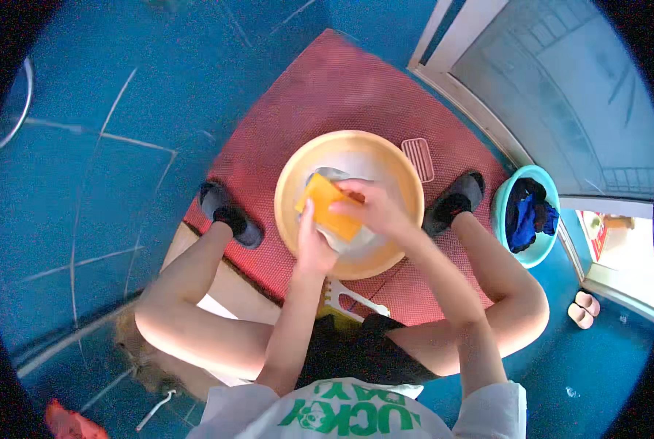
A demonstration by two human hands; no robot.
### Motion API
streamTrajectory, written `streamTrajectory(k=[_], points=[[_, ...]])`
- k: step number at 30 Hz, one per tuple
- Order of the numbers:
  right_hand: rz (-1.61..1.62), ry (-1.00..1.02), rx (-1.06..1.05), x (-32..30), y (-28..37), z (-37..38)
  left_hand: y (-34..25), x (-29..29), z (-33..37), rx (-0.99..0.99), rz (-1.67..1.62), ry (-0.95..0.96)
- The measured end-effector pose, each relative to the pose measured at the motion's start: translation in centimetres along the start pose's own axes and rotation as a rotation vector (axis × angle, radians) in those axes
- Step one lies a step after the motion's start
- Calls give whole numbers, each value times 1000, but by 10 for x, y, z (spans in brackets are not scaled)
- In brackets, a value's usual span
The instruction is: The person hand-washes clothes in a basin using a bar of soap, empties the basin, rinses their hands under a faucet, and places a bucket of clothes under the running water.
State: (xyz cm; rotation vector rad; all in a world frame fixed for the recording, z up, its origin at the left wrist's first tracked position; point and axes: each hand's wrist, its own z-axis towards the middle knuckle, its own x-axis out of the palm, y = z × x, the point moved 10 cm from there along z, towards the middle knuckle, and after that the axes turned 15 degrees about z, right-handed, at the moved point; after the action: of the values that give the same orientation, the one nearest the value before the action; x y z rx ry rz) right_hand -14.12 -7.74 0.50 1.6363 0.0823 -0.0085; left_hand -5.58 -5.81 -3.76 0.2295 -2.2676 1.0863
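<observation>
Block (pixel 327 196), flat and yellow-orange, held above a round cream basin (pixel 290 172)

We look straight down at two bare hands meeting over the basin. Between them we see the block: roughly rectangular, with a bright, even, yellow-orange face turned up toward us and fairly crisp corners. A small reddish-brown patch shows near its upper right edge, partly behind fingers; we cannot tell whether it belongs to the block.

The block sits aslant. Its long axis runs from upper left, away from the person, to lower right, nearer the body. One short end points toward the basin's far left side, the other toward the near right.

The left hand (pixel 316 245) comes up from below and grips the block, thumb laid along its face, other fingers out of sight. The right hand (pixel 374 205) reaches in from the right with bent fingers at the block's right side; we cannot tell whether it pinches or only presses.

Beneath, we make out whitish contents (pixel 341 162) in the basin, which stands on a red mat (pixel 327 88). A pink slatted dish (pixel 418 159) lies just beside it. Farther right, a turquoise tub (pixel 537 256) holds dark and blue cloth (pixel 521 219).
</observation>
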Motion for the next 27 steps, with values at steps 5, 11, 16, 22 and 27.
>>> streamTrajectory(k=[5, 11, 16, 22, 27], points=[[315, -291, -125, -6, 21, -10, -24, -6, 1, 17, -170, 45], [401, -253, -43, -1, 21, -18, -61, -3, -8, 135, -225, 140], [383, -222, -94, 6, 33, -26, -69, 6, -15, 172, -297, 164], [57, -239, -194, 8, 64, -34, -69, 16, -22, 146, -396, 193], [47, -310, -265, 1, 70, -40, -68, 20, -22, 141, -382, 191]])
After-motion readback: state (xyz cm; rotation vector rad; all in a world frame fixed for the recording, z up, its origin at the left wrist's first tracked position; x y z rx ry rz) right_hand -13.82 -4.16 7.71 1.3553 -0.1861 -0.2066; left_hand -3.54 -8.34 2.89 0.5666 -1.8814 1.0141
